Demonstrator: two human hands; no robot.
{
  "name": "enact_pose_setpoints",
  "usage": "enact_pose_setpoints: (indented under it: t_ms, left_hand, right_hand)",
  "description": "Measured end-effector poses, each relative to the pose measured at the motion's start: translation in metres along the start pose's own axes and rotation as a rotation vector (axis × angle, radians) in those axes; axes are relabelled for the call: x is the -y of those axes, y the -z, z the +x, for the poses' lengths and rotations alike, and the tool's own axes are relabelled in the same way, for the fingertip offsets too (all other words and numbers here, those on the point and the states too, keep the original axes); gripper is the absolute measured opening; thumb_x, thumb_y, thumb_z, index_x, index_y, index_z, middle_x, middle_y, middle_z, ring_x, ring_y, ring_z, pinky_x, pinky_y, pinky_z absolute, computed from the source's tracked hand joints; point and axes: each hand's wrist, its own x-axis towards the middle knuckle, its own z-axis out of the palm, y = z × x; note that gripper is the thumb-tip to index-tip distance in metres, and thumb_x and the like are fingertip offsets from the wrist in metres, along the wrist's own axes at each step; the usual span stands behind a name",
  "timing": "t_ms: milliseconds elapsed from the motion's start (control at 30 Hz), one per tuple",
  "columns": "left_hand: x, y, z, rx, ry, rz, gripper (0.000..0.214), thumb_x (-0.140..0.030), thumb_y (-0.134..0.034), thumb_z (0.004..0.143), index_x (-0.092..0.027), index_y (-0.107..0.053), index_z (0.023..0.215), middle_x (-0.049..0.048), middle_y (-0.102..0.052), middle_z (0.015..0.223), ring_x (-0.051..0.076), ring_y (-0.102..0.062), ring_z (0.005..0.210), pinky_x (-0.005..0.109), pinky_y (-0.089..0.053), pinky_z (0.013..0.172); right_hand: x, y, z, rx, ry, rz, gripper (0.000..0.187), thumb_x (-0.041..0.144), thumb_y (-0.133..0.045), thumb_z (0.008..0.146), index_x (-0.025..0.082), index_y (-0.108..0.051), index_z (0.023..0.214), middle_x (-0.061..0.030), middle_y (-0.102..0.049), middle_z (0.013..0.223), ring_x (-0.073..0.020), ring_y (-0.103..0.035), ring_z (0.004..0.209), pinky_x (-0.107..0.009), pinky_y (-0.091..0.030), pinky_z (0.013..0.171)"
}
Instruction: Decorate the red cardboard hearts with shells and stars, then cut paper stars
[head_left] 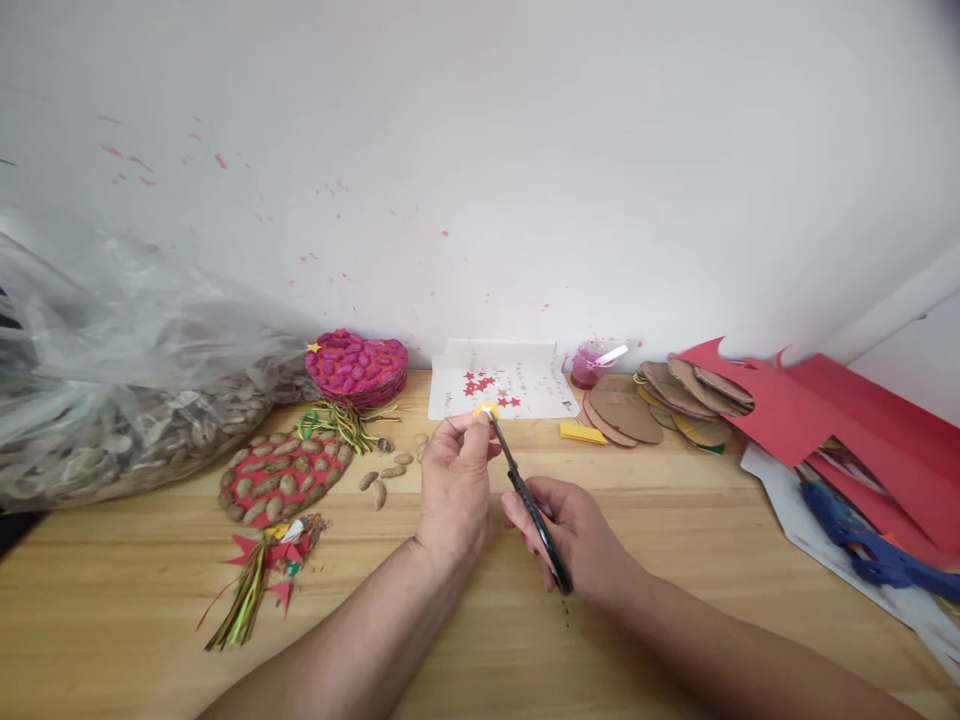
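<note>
My left hand [454, 480] pinches a small yellow paper piece [486, 409] between thumb and fingers, held above the wooden table [525, 620]. My right hand [574, 535] is closed round the black handles of a pair of scissors [529, 505], whose blades point up and left and meet the yellow piece. Just behind lies a white sheet [502, 390] with several small red stars [480, 384] on it.
A clear plastic bag of shells [112, 400] fills the left. Near it lie a red oval covered in shells [281, 478], a pink shell stack [356, 368], loose shells [379, 485], and a star tassel [262, 570]. Cardboard ovals [660, 400], red paper [825, 420] and a blue glue gun [862, 540] sit right.
</note>
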Motion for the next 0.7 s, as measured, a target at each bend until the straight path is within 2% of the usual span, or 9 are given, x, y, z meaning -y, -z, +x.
enact_pose_setpoints:
  t_ms: [300, 500, 700]
  left_hand:
    - [0.0005, -0.0006, -0.0009, -0.014, 0.005, 0.0, 0.026, -0.04, -0.072, 0.078, -0.017, -0.061, 0.077, -0.0006, -0.062, 0.076, 0.011, -0.055, 0.072, 0.026, -0.045, 0.074]
    - [-0.0014, -0.0014, -0.0009, -0.03, 0.012, -0.005, 0.027, -0.04, -0.073, 0.076, -0.017, -0.061, 0.077, -0.0009, -0.062, 0.075, 0.011, -0.055, 0.072, 0.027, -0.045, 0.075]
    - [-0.0001, -0.0001, -0.0006, -0.024, 0.007, 0.005, 0.026, -0.04, -0.072, 0.077, -0.017, -0.061, 0.077, -0.0007, -0.062, 0.076, 0.011, -0.056, 0.073, 0.027, -0.046, 0.076]
  right_hand:
    - [0.002, -0.002, 0.0017, -0.035, 0.009, -0.051, 0.05, 0.062, -0.064, 0.082, 0.022, -0.041, 0.062, 0.0071, -0.039, 0.05, -0.008, -0.036, 0.04, -0.024, -0.024, 0.042]
    - [0.0047, -0.0024, 0.0004, -0.034, 0.001, -0.048, 0.048, 0.059, -0.068, 0.08, 0.022, -0.042, 0.062, 0.007, -0.041, 0.051, -0.0079, -0.037, 0.04, -0.024, -0.025, 0.042]
    - [-0.0034, -0.0016, 0.0009, -0.009, -0.028, -0.008, 0.046, 0.054, -0.068, 0.084, 0.022, -0.042, 0.064, 0.0082, -0.04, 0.048, -0.0073, -0.037, 0.039, -0.023, -0.025, 0.041]
